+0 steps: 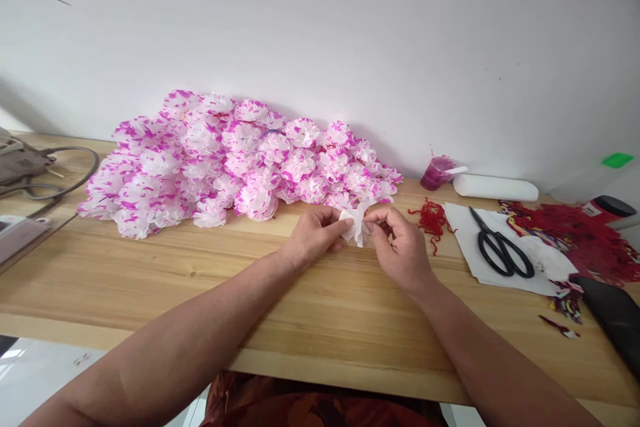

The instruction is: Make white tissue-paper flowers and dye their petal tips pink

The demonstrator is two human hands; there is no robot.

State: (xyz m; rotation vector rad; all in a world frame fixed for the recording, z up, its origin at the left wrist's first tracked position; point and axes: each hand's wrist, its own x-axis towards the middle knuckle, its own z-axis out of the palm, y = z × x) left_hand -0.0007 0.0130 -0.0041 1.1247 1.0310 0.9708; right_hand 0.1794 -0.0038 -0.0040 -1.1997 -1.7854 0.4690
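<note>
Wooden table right up against a white wall, left hand and right hand both curled nearly closed, each pinching one side of some white paper. From that paper, a big heap of pink-tipped flowers sits at 10 o'clock, black scissors around 3

The picture is bright, and the light is soft. The pale wall goes dark at the top right corner. A soft grey shadow sits on it, by the right side of the paper flowers. The white paper is so bright its folds are hard to see. The red yarn pile looks smeary. Things near the sides look stretched.
</note>
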